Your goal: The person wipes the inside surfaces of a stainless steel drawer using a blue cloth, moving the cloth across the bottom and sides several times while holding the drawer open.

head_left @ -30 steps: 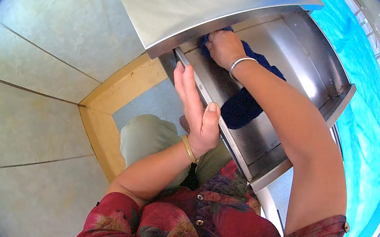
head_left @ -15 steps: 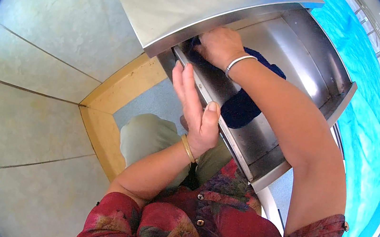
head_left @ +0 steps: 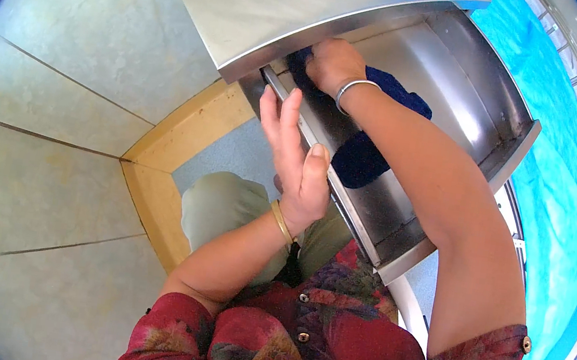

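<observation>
A stainless steel drawer stands pulled out from under a metal top. Inside it lies a dark navy cloth, spread under my right forearm. My right hand reaches to the drawer's back left corner, its fingers closed on the cloth. The fingertips are partly hidden. Against the outer left side of the drawer, my left hand is held up with its fingers stretched out and nothing in them. Its palm faces the drawer's left edge.
The metal top overhangs the drawer's back. Tiled wall with a yellow-brown skirting rises at the left. Bright blue sheeting hangs along the right. My knee is below the drawer. Another person's hand shows at the far right.
My right hand has shifted slightly to the right and up within the drawer, still on the cloth. My left hand and the drawer have moved very little.
</observation>
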### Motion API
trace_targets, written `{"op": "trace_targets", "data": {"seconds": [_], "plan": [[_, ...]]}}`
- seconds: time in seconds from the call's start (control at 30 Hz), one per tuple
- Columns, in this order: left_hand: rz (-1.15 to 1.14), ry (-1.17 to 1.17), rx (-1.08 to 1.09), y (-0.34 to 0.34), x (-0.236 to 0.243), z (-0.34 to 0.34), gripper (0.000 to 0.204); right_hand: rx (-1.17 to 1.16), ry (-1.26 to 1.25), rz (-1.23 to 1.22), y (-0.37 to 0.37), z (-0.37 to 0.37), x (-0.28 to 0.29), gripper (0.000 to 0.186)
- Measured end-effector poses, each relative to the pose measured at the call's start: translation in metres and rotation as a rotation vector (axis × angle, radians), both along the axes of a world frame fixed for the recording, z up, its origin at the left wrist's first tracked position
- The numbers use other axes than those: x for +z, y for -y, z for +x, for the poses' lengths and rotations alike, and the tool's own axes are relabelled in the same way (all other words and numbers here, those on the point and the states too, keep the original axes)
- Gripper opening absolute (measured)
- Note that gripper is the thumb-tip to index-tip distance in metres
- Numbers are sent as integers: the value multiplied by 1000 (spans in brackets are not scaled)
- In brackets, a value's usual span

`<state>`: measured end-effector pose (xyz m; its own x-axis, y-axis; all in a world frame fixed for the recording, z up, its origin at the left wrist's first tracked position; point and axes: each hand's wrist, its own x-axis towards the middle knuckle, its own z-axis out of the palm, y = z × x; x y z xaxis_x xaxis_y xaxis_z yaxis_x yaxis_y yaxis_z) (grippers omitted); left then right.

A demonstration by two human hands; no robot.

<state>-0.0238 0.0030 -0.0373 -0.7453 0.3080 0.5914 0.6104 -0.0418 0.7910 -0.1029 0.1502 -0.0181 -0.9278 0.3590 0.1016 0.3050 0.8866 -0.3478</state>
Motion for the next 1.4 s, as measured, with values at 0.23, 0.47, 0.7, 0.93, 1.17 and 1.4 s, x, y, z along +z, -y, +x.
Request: {"op": "trace_targets", "data": {"seconds": [0.23, 0.47, 0.7, 0.93, 1.17, 1.4], "plan": [[16, -6, 5, -2, -4, 3, 59, 99, 10, 71, 2, -1, -3, 28], [12, 7, -7, 0, -1, 1, 58, -37, -47, -3, -12, -4, -5, 30], [-72, -425, -62, 8, -4, -9, 31, -67, -45, 51, -22, -2, -15, 24], [-96, -512, -110, 5, 11, -14, 29, 199, -26, 154, 22, 0, -11, 19], [-104, -610, -133, 0, 20, -20, 17, -35, -55, 125, -6, 4, -10, 19], [-74, -628, -160, 3, 23, -24, 14, 45, -35, 96, 12, -1, -10, 18]]}}
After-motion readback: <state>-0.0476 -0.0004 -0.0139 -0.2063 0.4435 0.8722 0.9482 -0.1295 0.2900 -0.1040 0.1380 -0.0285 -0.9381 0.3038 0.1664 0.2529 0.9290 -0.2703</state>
